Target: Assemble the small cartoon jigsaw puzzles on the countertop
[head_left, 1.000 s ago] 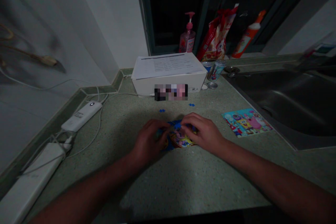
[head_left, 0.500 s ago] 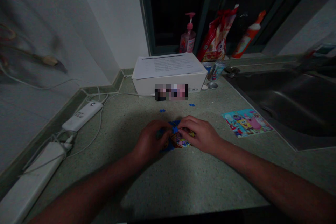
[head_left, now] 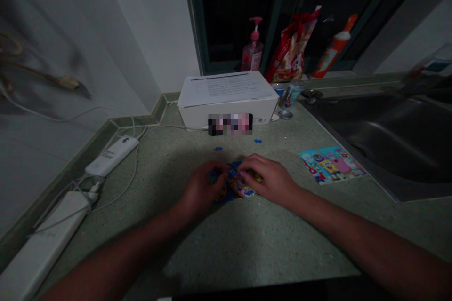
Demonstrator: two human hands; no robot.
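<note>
The puzzle [head_left: 244,191] is laid on the desk [head_left: 212,244], partly covered by the left hand [head_left: 204,181] and right hand [head_left: 269,175], both curled to a near pinch over its far part; whether anything is gripped cannot be told. A fitting step seems in hand; careful lining-up, then light pressing, is likely called for. Beyond, two blue pieces [head_left: 218,149] are seen loose.

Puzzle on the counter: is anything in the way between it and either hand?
Nothing visible. The left hand and right hand both have fingers at the puzzle; two loose blue pieces lie beyond it, towards the box.
</note>
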